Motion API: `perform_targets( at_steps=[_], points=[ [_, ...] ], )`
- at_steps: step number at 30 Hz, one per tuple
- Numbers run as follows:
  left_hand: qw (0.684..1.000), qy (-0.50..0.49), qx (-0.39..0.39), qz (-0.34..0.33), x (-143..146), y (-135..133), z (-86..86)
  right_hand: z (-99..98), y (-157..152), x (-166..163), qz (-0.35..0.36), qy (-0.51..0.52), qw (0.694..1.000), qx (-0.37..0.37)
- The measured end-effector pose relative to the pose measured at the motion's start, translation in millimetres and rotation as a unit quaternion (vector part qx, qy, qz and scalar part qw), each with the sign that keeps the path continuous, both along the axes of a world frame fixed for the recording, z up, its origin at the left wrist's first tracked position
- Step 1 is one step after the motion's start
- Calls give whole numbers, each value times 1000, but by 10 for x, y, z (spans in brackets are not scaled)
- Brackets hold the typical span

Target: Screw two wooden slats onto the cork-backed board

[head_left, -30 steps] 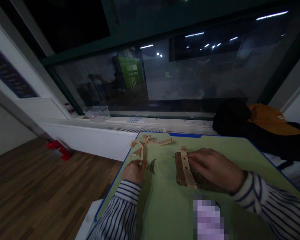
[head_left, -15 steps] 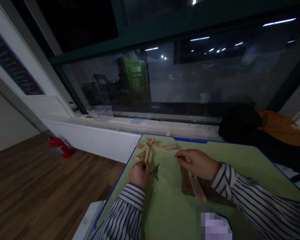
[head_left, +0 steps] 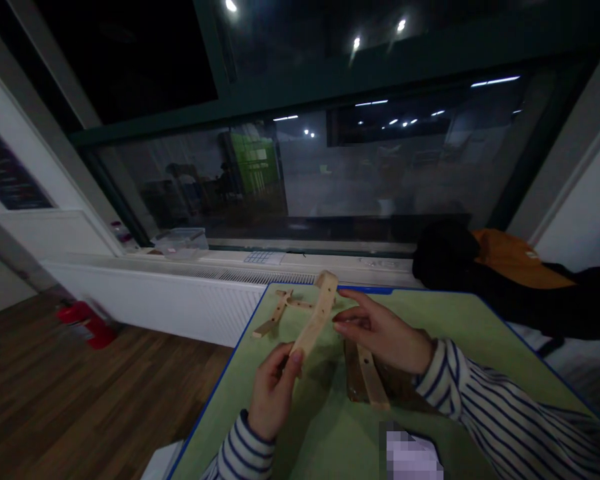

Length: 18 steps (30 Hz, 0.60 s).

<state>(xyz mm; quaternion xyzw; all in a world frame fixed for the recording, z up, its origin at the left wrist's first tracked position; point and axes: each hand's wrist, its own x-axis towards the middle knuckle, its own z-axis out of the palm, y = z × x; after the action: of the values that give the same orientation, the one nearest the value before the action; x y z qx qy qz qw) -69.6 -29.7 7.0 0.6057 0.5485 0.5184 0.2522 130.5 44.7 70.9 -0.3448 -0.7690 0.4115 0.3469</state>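
My left hand point(head_left: 275, 383) pinches the lower end of a curved wooden piece point(head_left: 314, 323) with drilled holes, raised above the green tabletop point(head_left: 325, 427). Close to its upper end, my right hand point(head_left: 383, 330) has its fingers apart, and no object shows between them. Beneath the right hand, a brown wooden block point(head_left: 355, 383) lies on the table with a pale wooden strip point(head_left: 371, 379) across it. Other drilled wooden pieces point(head_left: 276, 315) lie at the far left of the table. My right hand and sleeve hide part of the block.
A pixelated light object point(head_left: 413, 457) lies at the near edge. Past the table are a white radiator point(head_left: 180, 300), a sill with a clear plastic box point(head_left: 181, 243), and a dark window. An orange cap point(head_left: 515, 257) and black items sit at right. A red fire extinguisher point(head_left: 86, 325) stands left.
My left hand has lifted the curved wooden piece off the tabletop and brought it toward my right hand. The whole view has shifted slightly.
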Motion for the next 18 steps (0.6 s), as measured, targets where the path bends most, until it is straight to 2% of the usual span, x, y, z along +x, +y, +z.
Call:
perform_targets(
  at_steps=[5,11,13,15,18],
  points=[
    [996,-23,0,-83,94,-93,87,148,-227,46,4,124,989,-75],
    [991,-4,17,-130,243,-123,128,252,-433,138,0,196,972,-129],
    [992,40,38,-110,273,-120,121,250,-436,205,-11,203,970,-130],
    [988,105,95,-67,287,-107,98,245,-413,288,-25,206,970,-128],
    [956,213,202,-14,306,-81,52,236,-358,429,-57,202,969,-127]
  ],
)
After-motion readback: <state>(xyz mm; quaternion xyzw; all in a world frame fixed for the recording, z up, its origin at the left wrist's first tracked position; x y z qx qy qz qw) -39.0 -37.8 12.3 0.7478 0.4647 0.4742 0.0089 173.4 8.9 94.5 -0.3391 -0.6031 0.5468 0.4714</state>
